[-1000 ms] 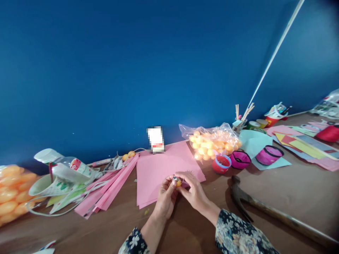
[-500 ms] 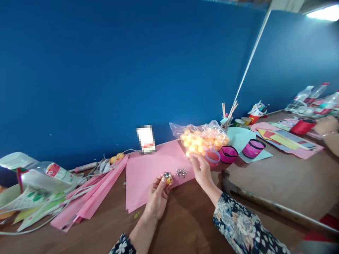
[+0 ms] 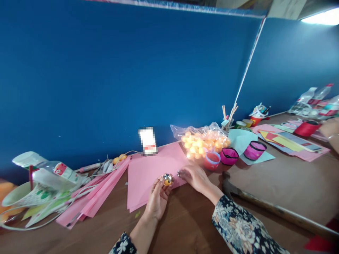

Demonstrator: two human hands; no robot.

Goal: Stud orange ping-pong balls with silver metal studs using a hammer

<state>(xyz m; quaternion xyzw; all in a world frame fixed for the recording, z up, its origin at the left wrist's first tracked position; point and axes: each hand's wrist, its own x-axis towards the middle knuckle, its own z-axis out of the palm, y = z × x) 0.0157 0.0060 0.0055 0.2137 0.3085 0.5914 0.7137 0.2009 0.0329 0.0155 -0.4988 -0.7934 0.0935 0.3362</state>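
Note:
My left hand (image 3: 157, 197) is closed around an orange ball (image 3: 167, 180) the size of a ping-pong ball. Shiny silver studs cover part of its upper side. Just to the right, my right hand (image 3: 195, 178) is at the small silver pieces (image 3: 179, 173) on the pink paper (image 3: 150, 169). Its fingertips are drawn together over them and hide most of the pile; what is between them cannot be made out.
A clear bag of orange balls (image 3: 201, 143) lies behind my right hand, beside a red cup (image 3: 212, 161) and magenta containers (image 3: 229, 156). A hammer (image 3: 265, 203) rests at right. Pink strips (image 3: 97, 190) and a bottle (image 3: 63, 171) are left. Another person's hand (image 3: 331, 129) shows far right.
My right hand left the ball, moved right toward the red cup, then came back left to the silver pieces. My left hand keeps the ball. The view shifted, bringing another person's hand in.

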